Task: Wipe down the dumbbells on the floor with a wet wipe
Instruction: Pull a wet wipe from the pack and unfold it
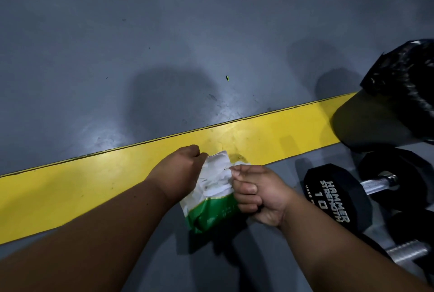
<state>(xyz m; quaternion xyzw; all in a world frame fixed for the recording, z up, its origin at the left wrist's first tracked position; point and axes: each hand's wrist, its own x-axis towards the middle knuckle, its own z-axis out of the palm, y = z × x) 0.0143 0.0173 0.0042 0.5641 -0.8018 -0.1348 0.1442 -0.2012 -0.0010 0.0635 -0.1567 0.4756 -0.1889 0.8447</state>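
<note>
Both hands work at a green-and-white pack of wet wipes (212, 194) held just above the grey floor (117, 57), at the near edge of the yellow stripe (70, 188) that crosses the floor on a slant. The pack's long axis runs from its green end, nearest the person, up to its white end, which overlaps the stripe's near edge. The left hand (180, 169) grips the pack from the left side, fingers curled round its upper edge. The right hand (256, 194) has its fingers curled in, thumb and forefinger pinching at the white top of the pack; whether they hold a wipe or the pack's flap cannot be told.

Just right of the pack, on the near side of the stripe, lies a black hex dumbbell (338, 195) marked with the number 10. Its long axis runs away to the right, roughly parallel with the stripe, along a knurled steel handle to a second black head. A second dumbbell (408, 251) lies nearer than the first, only its handle and part of a head showing. At the stripe's right end stands a bin lined with a black bag (404, 94).
</note>
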